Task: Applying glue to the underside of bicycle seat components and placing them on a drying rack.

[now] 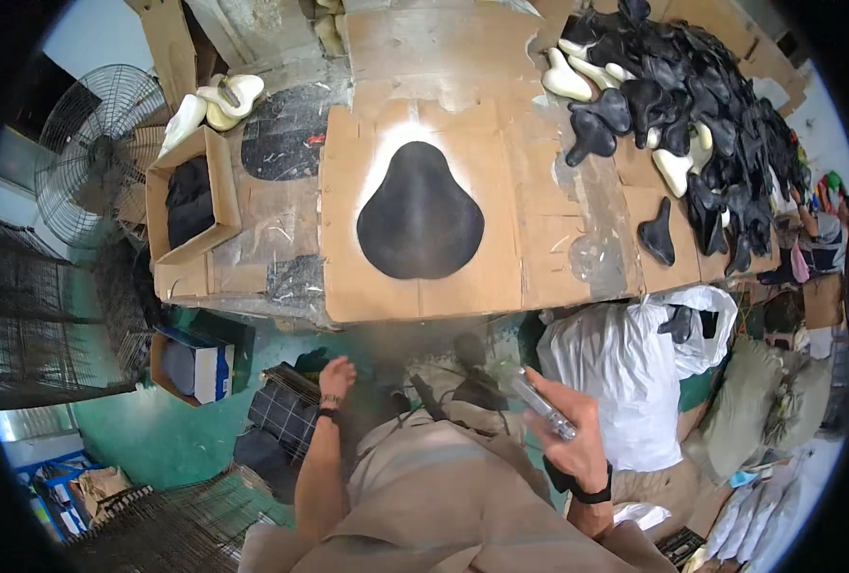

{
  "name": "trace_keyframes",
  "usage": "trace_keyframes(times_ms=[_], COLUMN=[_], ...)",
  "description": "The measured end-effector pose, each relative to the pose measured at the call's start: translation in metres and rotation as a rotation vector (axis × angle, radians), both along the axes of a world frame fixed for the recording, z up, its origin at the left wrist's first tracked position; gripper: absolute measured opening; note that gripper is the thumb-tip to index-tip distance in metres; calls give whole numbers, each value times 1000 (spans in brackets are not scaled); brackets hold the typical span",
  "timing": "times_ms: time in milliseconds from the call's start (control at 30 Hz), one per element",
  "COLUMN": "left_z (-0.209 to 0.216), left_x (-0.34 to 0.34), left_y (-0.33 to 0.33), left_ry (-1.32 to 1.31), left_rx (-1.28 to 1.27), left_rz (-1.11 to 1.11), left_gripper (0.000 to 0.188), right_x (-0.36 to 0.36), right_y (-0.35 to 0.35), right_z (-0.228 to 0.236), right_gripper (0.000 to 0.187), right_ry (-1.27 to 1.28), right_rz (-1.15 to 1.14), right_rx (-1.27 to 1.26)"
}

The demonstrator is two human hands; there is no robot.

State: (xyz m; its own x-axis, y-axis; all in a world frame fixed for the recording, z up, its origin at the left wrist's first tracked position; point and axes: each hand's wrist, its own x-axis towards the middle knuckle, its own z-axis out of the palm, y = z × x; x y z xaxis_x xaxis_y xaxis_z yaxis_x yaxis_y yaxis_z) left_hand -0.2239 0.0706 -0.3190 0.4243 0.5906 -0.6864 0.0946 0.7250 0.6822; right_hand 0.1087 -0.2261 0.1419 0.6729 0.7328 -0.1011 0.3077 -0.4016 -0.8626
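Note:
A black saddle-shaped cover piece [420,212] lies flat on a cardboard sheet [353,286] at the middle of the table, narrow end away from me. White residue [378,172] rings its upper part. Below the table's front edge, my right hand [577,425] is closed around a silver metal spray gun [546,406], which points up and left toward the table edge. My left hand [336,378] hangs in front of the table edge, fingers loosely bent and apart from any object, with nothing visible in them. A faint haze blurs the area between my hands.
Black and cream bicycle saddles [691,105] are heaped at the far right. An open cardboard box [224,215] with black pieces stands on the left, near cream saddle bases [229,100] and a wire fan [100,153]. White sacks [615,372] stand right, a wire basket [286,415] lower left.

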Motion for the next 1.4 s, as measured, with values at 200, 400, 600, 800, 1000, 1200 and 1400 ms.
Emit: trace_keyframes(times_ms=[200, 400, 600, 800, 1000, 1200, 1400], left_z=[50, 81, 97, 118, 112, 136, 220], left_x=[127, 242, 277, 299, 309, 325, 333], left_y=[58, 82, 84, 82, 86, 88, 93], left_ry=[55, 520, 778, 821, 173, -596, -809], left_rx=[496, 1041, 1046, 1106, 116, -247, -92], left_rz=[-104, -248, -361, -335, 326, 369, 415], left_gripper=[24, 37, 38, 29, 31, 24, 16], right_x=[6, 6, 16, 34, 52, 71, 88], right_y=[-7, -37, -44, -46, -40, -36, -24], right_z=[5, 4, 3, -12, -23, -31, -36], right_gripper=[56, 58, 59, 54, 59, 58, 52], right_ry=[-57, -36, -40, -56, -11, -53, -49], right_rz=[-145, -119, -216, -144, -74, 6, 179], right_rx=[-49, -57, -62, -48, -57, -5, -29])
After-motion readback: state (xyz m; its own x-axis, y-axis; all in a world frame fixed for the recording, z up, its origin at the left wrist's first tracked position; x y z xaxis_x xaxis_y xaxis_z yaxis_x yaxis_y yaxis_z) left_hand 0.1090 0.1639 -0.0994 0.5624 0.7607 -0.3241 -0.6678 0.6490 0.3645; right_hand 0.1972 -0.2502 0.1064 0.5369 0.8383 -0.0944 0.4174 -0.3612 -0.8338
